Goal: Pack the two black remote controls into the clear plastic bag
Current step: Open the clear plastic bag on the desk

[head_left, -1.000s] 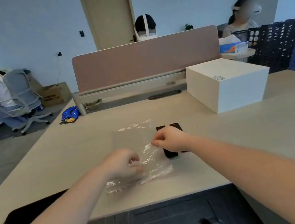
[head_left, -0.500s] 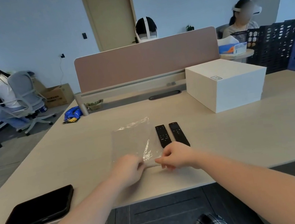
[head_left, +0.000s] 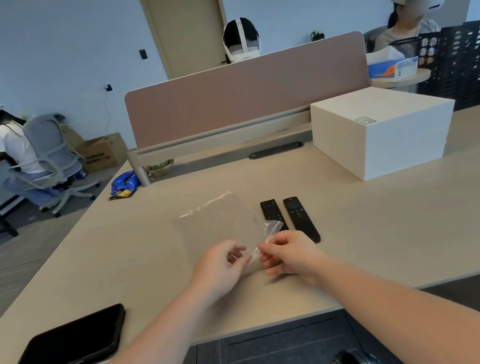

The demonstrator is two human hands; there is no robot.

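Observation:
A clear plastic bag (head_left: 214,225) lies flat on the beige desk (head_left: 392,222), with its near edge lifted off the surface. My left hand (head_left: 218,269) pinches that near edge on the left. My right hand (head_left: 292,254) pinches it on the right, and a crumpled corner of plastic sticks up beside the fingers. Two black remote controls lie side by side just right of the bag: the left remote (head_left: 271,213) is partly behind the raised plastic, and the right remote (head_left: 301,218) is in full view. Neither hand touches a remote.
A white box (head_left: 385,130) stands at the back right of the desk. A black phone (head_left: 67,345) with a white cable lies near the front left corner. A pink divider panel (head_left: 244,91) closes the far side. Other people sit at desks beyond.
Both hands came together at the bag's near edge and lifted it. The right hand left the remotes, which are now uncovered. The view tilted down, so the phone came into sight.

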